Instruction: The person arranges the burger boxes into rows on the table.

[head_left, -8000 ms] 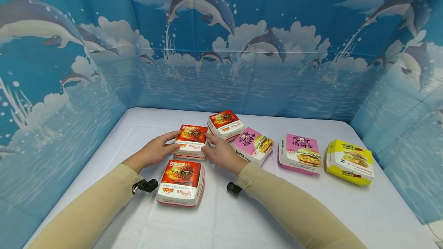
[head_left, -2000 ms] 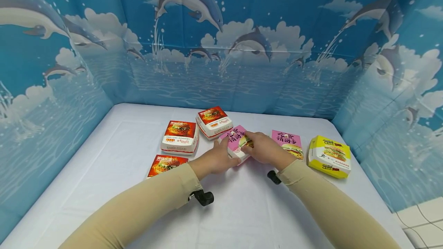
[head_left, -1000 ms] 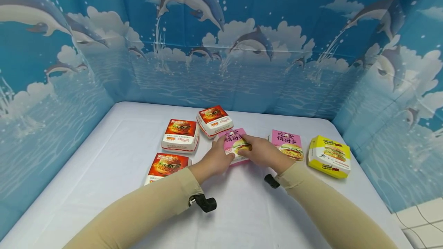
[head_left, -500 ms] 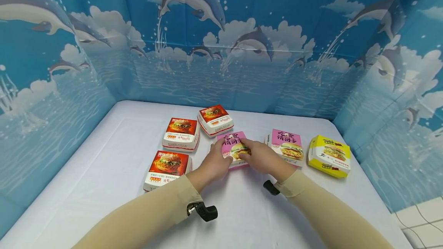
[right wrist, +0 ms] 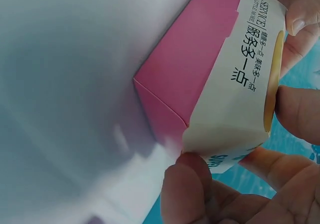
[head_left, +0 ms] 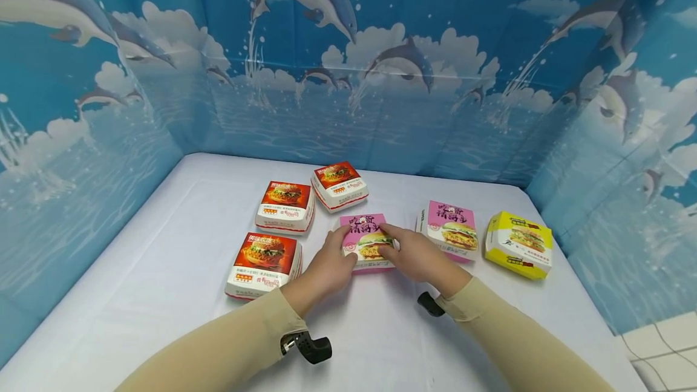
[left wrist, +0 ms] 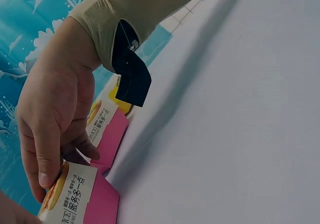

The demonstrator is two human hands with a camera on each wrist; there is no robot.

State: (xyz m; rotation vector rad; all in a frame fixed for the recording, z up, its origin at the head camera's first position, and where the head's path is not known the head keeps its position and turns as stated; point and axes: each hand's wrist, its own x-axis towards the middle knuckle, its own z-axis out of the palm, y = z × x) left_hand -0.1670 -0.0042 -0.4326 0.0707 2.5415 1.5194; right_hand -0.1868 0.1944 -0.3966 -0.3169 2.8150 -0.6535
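Observation:
A pink burger box [head_left: 366, 236] lies on the white table [head_left: 179, 271], held between both hands. My left hand [head_left: 339, 245] grips its left side, and my right hand [head_left: 393, 243] curls over its right side and top. In the left wrist view my right hand [left wrist: 50, 129] has its thumb on the pink box [left wrist: 82, 199]. The right wrist view shows the pink box [right wrist: 210, 84] from close by, with fingertips [right wrist: 186, 184] pinching its corner and lid edge.
A second pink box [head_left: 449, 231] and a yellow box [head_left: 520, 244] sit to the right. Three red burger boxes lie to the left: one near [head_left: 264, 256], one further back [head_left: 286, 204], one at the rear [head_left: 339, 185]. Blue dolphin-print walls [head_left: 348, 77] enclose the table.
Both hands left the red box, took the pink box, and over the last second drew it nearer and turned it square. The other boxes stayed put.

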